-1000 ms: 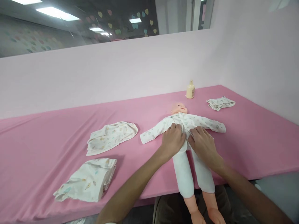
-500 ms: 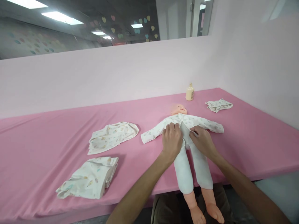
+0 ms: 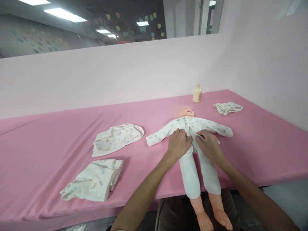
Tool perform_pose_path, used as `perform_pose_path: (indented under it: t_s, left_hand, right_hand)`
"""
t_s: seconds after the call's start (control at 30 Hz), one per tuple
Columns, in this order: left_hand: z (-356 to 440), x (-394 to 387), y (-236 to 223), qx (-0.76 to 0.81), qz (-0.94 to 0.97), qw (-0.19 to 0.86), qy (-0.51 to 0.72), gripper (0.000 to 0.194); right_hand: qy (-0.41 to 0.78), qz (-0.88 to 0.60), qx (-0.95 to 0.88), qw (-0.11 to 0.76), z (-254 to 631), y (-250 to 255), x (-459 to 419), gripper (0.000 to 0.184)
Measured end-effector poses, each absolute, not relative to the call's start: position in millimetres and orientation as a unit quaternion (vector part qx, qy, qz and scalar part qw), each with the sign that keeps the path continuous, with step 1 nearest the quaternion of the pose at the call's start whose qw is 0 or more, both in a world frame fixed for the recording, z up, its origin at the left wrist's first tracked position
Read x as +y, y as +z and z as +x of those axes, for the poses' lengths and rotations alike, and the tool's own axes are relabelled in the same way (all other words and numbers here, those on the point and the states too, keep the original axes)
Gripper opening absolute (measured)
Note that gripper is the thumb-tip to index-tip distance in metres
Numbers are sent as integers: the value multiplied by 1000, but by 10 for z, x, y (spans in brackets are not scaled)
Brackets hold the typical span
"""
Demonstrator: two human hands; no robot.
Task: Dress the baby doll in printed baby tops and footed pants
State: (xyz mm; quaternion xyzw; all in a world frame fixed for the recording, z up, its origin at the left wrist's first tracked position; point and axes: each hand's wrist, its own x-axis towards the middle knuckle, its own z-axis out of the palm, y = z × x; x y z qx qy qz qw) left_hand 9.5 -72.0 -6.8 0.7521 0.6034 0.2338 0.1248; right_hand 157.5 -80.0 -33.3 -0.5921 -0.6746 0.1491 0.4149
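A baby doll [image 3: 199, 173] lies on its back, its feet hanging over the table's front edge. It wears a white patterned baby shirt [image 3: 166, 130], with both sleeves spread out and the front parted at the waist. My left hand [image 3: 179, 144] is closed on the shirt's front edge at the doll's belly, on the left side. On the other side, my right hand [image 3: 209, 144] pinches the opposite front edge between thumb and fingers. The doll's white cloth body shows between the two edges.
The table has a pink cover [image 3: 134, 179]. Folded patterned cloths lie at left, one farther back [image 3: 117, 139] and one near the front [image 3: 95, 181]. A smaller folded cloth [image 3: 227, 107] and a cream pump bottle [image 3: 197, 94] stand at the back right.
My left hand has turned slightly, its thumb and fingers now showing around the shirt's edge. My right hand keeps its pinch. The whole view has shifted a little.
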Motion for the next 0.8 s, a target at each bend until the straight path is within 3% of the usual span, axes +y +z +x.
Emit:
perform_pose_path:
  t_s: [0.27,0.8]
  left_hand:
    - [168,-702,-170,611,760,6,224,15]
    - [192,-680,-275,551,792,-125,233,24]
  right_hand:
    - [158,-592,-673,414,1579,-305,-804,17]
    - [246,-561,-661,433,1524,-163,-822,31]
